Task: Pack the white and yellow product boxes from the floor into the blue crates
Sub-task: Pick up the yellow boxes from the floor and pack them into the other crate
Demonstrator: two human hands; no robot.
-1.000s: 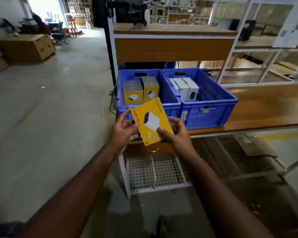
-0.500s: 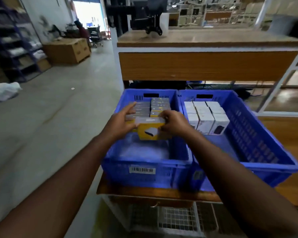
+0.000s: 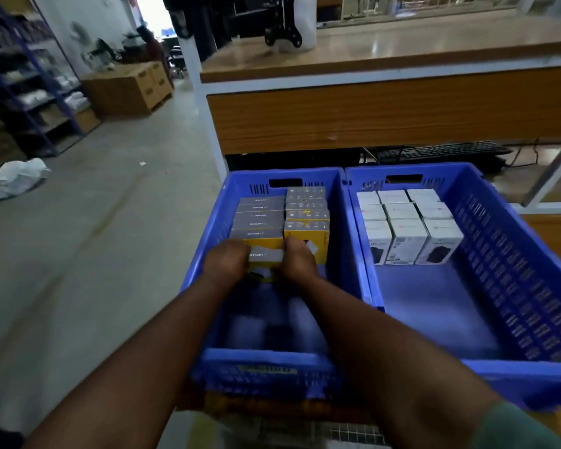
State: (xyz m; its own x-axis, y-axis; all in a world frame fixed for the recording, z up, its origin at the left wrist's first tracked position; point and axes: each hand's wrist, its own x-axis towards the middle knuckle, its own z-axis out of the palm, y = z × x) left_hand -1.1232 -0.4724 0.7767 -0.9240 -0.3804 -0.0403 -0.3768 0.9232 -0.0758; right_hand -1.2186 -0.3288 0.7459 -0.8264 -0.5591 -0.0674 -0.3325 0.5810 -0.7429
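Inside the left blue crate (image 3: 344,241) at centre frame, our left hand (image 3: 225,265) and right hand (image 3: 297,262) grip a yellow product box (image 3: 266,259) by its two ends, the box lying between our hands, just in front of the upright yellow boxes (image 3: 284,218) packed at the crate's far end. At right, the second blue crate (image 3: 512,254) holds rows of white boxes (image 3: 405,225). Both crates sit on the tabletop (image 3: 551,231).
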